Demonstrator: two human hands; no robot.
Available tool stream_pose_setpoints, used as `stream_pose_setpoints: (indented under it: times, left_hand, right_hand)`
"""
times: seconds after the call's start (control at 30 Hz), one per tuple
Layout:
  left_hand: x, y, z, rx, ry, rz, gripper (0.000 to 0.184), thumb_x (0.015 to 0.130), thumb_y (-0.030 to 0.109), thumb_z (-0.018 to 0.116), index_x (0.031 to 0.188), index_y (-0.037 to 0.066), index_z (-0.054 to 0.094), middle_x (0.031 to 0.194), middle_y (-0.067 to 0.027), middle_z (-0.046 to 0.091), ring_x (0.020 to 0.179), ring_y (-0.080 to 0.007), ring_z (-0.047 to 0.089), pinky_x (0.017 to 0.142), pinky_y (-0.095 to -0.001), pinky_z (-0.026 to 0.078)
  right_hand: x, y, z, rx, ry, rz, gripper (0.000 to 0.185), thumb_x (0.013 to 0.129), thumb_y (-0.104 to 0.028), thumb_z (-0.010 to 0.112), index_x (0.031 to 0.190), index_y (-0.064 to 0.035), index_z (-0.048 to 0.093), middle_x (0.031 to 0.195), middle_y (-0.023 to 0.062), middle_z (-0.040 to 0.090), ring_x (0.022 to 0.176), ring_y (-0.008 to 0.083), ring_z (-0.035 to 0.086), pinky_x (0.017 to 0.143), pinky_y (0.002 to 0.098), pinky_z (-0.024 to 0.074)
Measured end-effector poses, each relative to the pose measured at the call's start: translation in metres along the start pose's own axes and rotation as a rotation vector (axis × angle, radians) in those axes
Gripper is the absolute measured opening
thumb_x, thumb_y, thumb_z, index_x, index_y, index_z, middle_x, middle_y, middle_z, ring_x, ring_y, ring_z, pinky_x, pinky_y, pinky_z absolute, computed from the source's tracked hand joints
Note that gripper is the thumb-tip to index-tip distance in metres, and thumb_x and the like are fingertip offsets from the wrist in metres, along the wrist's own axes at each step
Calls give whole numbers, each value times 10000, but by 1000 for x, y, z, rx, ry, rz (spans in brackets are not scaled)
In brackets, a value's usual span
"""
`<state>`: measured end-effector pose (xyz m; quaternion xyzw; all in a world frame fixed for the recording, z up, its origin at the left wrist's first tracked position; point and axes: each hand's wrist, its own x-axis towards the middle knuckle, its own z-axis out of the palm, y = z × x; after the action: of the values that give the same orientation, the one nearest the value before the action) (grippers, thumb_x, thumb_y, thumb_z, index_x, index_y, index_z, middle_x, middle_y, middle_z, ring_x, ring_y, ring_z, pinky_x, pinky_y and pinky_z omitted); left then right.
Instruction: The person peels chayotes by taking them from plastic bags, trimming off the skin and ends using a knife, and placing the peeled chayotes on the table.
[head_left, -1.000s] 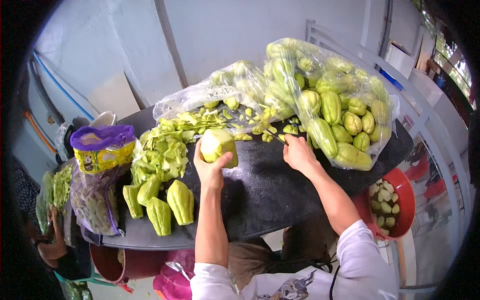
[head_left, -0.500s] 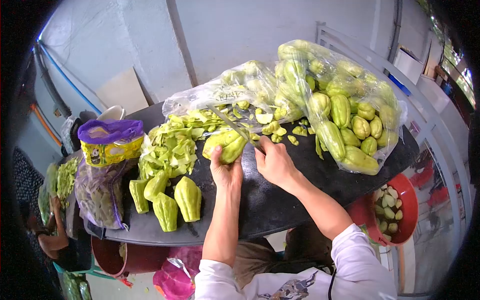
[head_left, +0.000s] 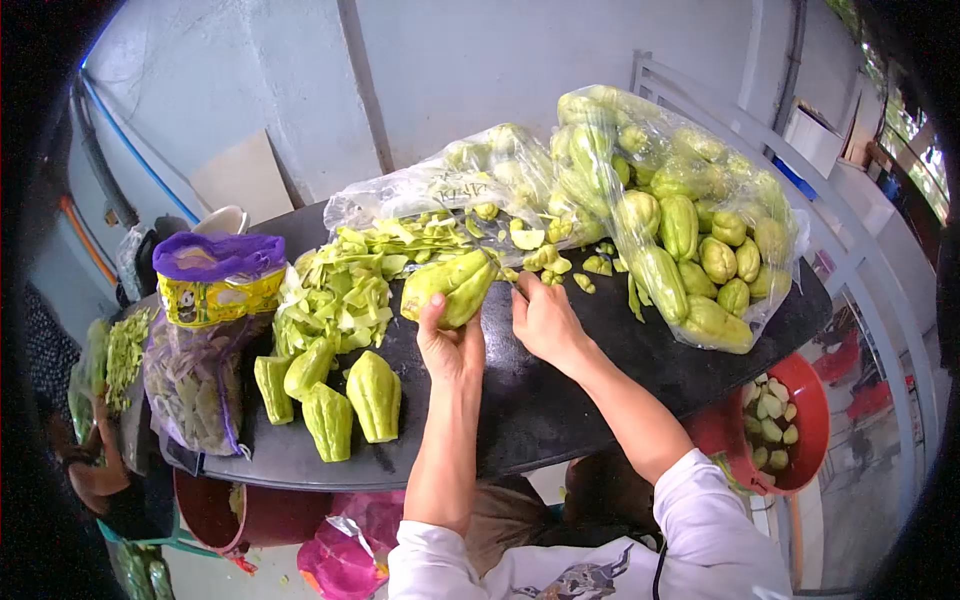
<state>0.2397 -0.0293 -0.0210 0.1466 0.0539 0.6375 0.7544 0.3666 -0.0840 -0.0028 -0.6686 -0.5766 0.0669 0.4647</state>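
My left hand (head_left: 452,345) is wrapped round a pale green chayote (head_left: 450,285), held up above the dark table. Close by on the right, my right hand (head_left: 548,322) is closed on a knife (head_left: 517,284). Little of the knife shows beside the chayote's stem end; I cannot make out most of its blade. Several chayotes with cut ends (head_left: 374,397) stand and lie left of my left forearm. Behind them is a heap of sliced green pieces (head_left: 335,300). Small trimmed chayote bits (head_left: 547,260) are scattered beyond my right hand.
A large clear bag of chayotes (head_left: 690,240) fills the table's right side, beside another clear bag (head_left: 440,190). At left stands a purple mesh sack (head_left: 200,370). A red bucket (head_left: 818,420) holds pale pieces at lower right. Another person's arm (head_left: 108,450) shows far left.
The knife blade, earlier seen crossing over the chayote's top, has swung out of plain sight near its stem end. Both hands keep nearly the same place.
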Motion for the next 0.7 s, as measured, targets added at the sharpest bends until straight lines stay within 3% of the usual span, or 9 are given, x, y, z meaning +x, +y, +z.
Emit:
stream_pose_setpoints:
  times: [0.1,0.23,0.3,0.33,0.37,0.47,0.6,0.7]
  left_hand:
    - [4,-3,-6,36,84,-11,644,796,135,727,1368,19,454,1337,-156,558,1265,-352,529,1100,-545,414]
    - [4,5,1,-30,-23,-3,647,808,168,729,1374,20,452,1340,-177,554,1265,-383,522,1100,-562,415]
    - [1,12,2,-97,8,25,663,802,177,739,1373,6,449,1346,-192,546,1258,-398,525,1105,-565,417]
    - [3,15,3,-100,-59,55,673,800,177,744,1374,-7,442,1357,-203,536,1257,-410,524,1104,-568,422]
    - [4,17,4,-90,-136,50,677,798,169,747,1375,-10,441,1360,-207,534,1263,-410,519,1107,-570,420]
    - [6,10,-3,-90,-46,34,672,800,167,743,1374,-9,442,1362,-203,534,1269,-406,517,1109,-569,416]
    - [2,6,0,-79,-17,14,638,795,160,749,1350,10,472,1336,-163,561,1261,-358,531,1101,-548,418]
    - [1,4,-3,-83,-4,-16,607,789,155,755,1327,29,503,1306,-127,587,1238,-315,549,1086,-514,429]
  right_hand:
    - [2,6,-1,-7,-30,-16,109,899,-58,552,904,49,574,805,326,628,843,494,627,718,558,494]
    - [-4,1,-10,-56,-57,14,131,903,-81,549,970,29,576,824,325,640,846,517,621,752,575,499]
    - [-5,27,-9,-206,-101,159,134,895,-83,560,966,30,569,837,323,646,845,527,617,758,577,503]
    - [-5,33,-15,-276,-52,105,137,891,-88,570,960,31,564,848,339,639,860,531,612,763,581,500]
    - [-5,37,-14,-159,-44,153,135,887,-80,568,954,36,553,805,351,625,844,534,613,738,585,501]
    - [-8,0,-28,-181,-25,-12,129,854,-40,589,933,42,529,702,320,607,751,519,622,656,562,512]
    - [-15,-32,-33,-165,9,-177,146,836,-55,596,942,11,520,705,275,645,720,462,666,645,550,539]
    - [-22,-48,-33,-82,22,-253,171,809,-24,623,928,21,511,721,285,621,736,479,637,632,544,515]
